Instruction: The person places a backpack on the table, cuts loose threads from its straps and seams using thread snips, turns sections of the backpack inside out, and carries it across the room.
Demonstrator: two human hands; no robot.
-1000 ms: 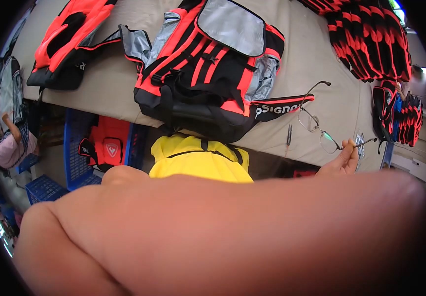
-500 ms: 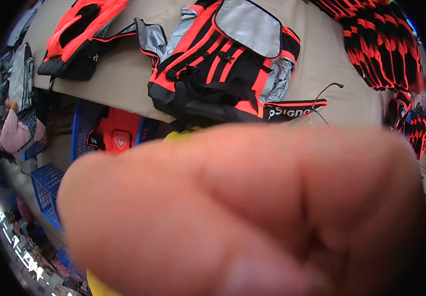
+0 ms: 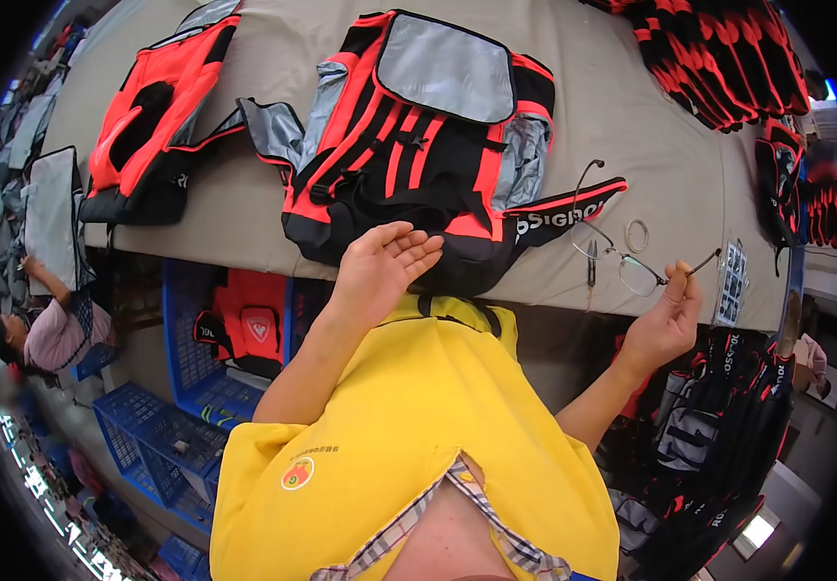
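Note:
My right hand [image 3: 668,324] pinches one temple of a pair of thin-framed glasses [image 3: 637,275] above the table's near edge, its fingers closed. My left hand [image 3: 386,267], palm up with loosely curled, unclosed fingers, holds nothing; it is at the lower edge of a red, black and silver backpack [image 3: 418,145]. The backpack's lettered strap [image 3: 568,215] reaches right, behind the glasses. Under the lenses lie a small dark tool [image 3: 592,263] and a ring-shaped roll [image 3: 637,235]. A printed sheet [image 3: 731,283] lies right of the glasses.
Another red and black bag [image 3: 152,126] is at the table's left. Stacked red-black pieces [image 3: 718,58] fill the back right. Blue crates [image 3: 162,445] stand below left, with a person [image 3: 60,329] beyond. More bags [image 3: 709,426] hang or lie below right.
The blurred hand and arm that covered the lower view are gone. My left hand now shows lower centre near the backpack, and the glasses are in full view in my right hand.

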